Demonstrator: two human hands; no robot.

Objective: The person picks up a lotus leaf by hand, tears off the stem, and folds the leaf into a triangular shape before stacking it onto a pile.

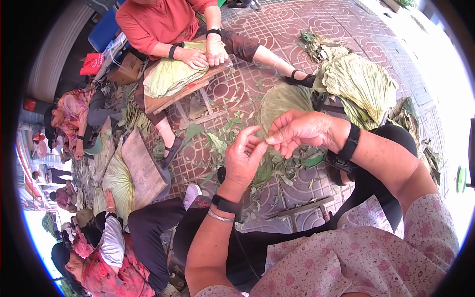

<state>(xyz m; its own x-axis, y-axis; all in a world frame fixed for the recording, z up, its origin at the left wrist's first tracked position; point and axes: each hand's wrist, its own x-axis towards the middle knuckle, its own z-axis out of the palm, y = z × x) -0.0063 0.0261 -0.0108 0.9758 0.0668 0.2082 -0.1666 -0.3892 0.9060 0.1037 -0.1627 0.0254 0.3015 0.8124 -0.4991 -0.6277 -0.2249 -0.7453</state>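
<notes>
My left hand (242, 161) is raised in front of me with its fingers curled, thumb and forefinger close together. Its fingertips meet those of my right hand (297, 132), which is bent in a pinch from the right. Whatever lies between the fingertips is too small to make out. Behind and below the hands, a large round dried leaf (282, 101) lies on the patterned paving. To the right of it, a stack of pale green dried leaves (358, 84) rests on a low support.
Across from me, a person in red presses both hands on leaves (173, 79) on a slanted wooden board (158, 103). At left, another person touches a leaf bundle (118, 180) beside a board (143, 166). Leaf scraps litter the paving (247, 29). A small wooden stool (302, 209) stands below my hands.
</notes>
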